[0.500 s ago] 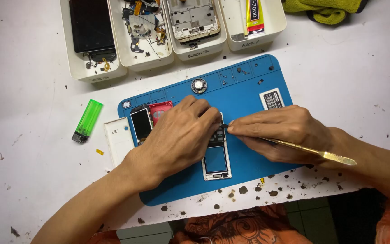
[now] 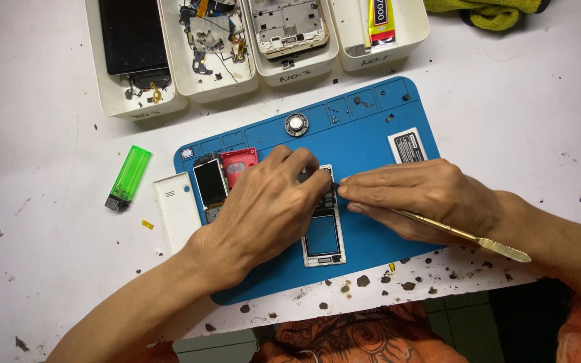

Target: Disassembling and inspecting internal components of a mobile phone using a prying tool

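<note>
Barely shifted since half a second ago: both hands in the same places over the blue mat, the tool tip at the same spot on the phone frame.

Far left on the white, speckled tabletop (image 2: 48, 222): a translucent green lighter (image 2: 129, 177), slim and rectangular. Next, a white plastic back cover (image 2: 177, 210), smooth and oblong, just beside the blue rubbery work mat (image 2: 364, 138) with small moulded compartments along its top edge. On the mat: a small dark glossy screen (image 2: 210, 183), a red part (image 2: 240, 163), a round metal speaker disc (image 2: 296, 124).

Left hand (image 2: 263, 208) pressed flat on the mat, fingers curled down onto the upper end of the open phone frame (image 2: 323, 236), a pale rectangular shell with a blue panel inside. Right hand (image 2: 425, 195) closed in a pinch around a thin brass-coloured metal spudger (image 2: 465, 236), flat end trailing right, tip at the frame's top beside the left fingertips.

Behind: four white trays (image 2: 136, 107) of phone parts.
</note>
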